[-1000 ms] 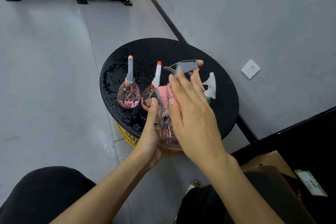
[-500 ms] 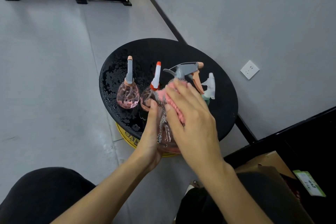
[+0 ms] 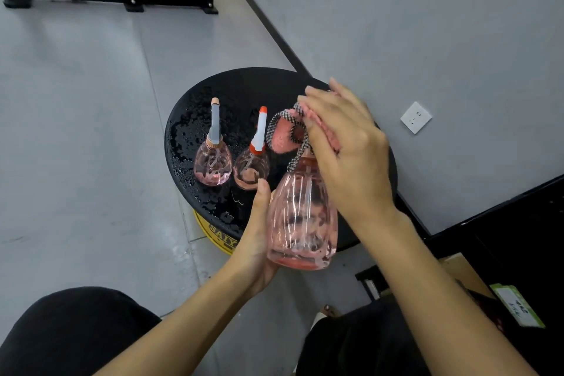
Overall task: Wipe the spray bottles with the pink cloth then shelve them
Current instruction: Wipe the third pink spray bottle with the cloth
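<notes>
Head view shows the round black table (image 3: 244, 91) spread beyond both your hands, its top beaded with water drops on the side away from your right hand. A yellow base (image 3: 218, 233) peeks out under its near edge, just beside your left wrist.

The big pink bottle (image 3: 300, 217) is lifted between your hands, tilted so its bottom points back at you, over the near edge of the table. Your left hand (image 3: 258, 241) grips its side, thumb laid up along the wall and fingers wrapped behind, out of sight. Your right hand (image 3: 351, 156) lies over the top of the bottle, fingers nearly straight, pressing the pink cloth (image 3: 282, 139) down onto the sprayer, which is hidden beneath. The thumb is hidden too. A checked edge and loop of the cloth hang out from under your fingers on the side toward your left hand.

Two small pink bottles stand upright on the table beyond your left thumb, just beside each other: the grey-nozzle bottle (image 3: 212, 166) farther from your hands and the orange-nozzle bottle (image 3: 251, 171) close above your thumb tip.

A white wall socket (image 3: 415, 117) sits past your right hand, well apart from it.
</notes>
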